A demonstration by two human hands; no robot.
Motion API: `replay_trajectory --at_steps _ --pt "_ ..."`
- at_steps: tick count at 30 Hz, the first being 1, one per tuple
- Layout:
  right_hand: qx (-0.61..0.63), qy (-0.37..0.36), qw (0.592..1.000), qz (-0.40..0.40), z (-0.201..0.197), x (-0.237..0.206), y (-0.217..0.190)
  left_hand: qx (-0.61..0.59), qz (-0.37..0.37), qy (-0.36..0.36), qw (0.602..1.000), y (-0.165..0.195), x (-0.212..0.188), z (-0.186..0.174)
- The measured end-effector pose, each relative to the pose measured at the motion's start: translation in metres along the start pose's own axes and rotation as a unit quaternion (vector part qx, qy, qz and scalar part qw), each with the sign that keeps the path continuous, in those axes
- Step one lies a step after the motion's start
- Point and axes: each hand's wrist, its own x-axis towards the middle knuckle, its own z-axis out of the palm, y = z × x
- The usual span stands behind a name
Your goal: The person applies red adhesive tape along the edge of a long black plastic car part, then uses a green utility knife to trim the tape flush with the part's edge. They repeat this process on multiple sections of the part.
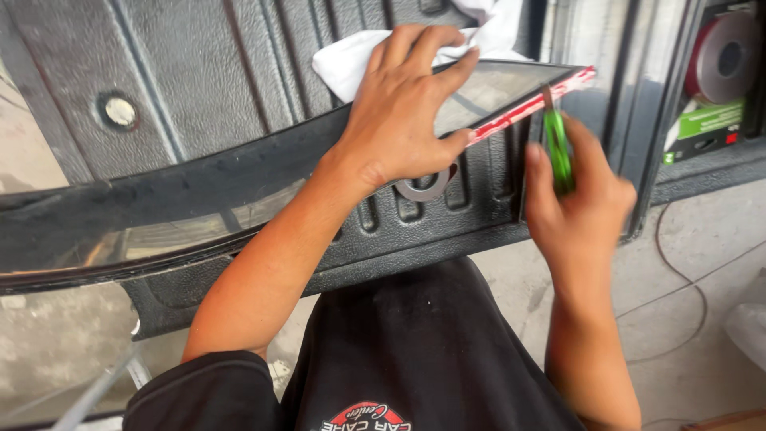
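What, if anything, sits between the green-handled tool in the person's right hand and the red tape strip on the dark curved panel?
Nothing visible does. The right hand holds the green-handled tool with its tip at the red tape strip near the end of the dark curved plastic panel. The left hand presses the panel further along.

Glossy dark smooth plastic visor (199, 199) with red-backed tape strip (527, 105); matt pebbled black plastic liner (199, 88); soft white cloth (351, 60); shiny green plastic knife handle (558, 148)

the left hand (403, 108) lies palm down, fingers spread and pressing, forearm reaching up from lower left. the right hand (578, 199) is curled into a grip, slightly blurred, wrist straight.
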Motion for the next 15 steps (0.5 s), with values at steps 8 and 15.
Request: replay_trajectory --at_steps 8,15 --pt "0.007 0.034 0.999 -0.022 0.021 0.039 0.018 -0.014 0.04 0.032 0.999 0.026 -0.001 -0.021" --pt "0.019 0.03 0.999 0.004 0.016 0.039 0.016 0.167 0.021 0.133 0.977 0.103 -0.073 -0.035"
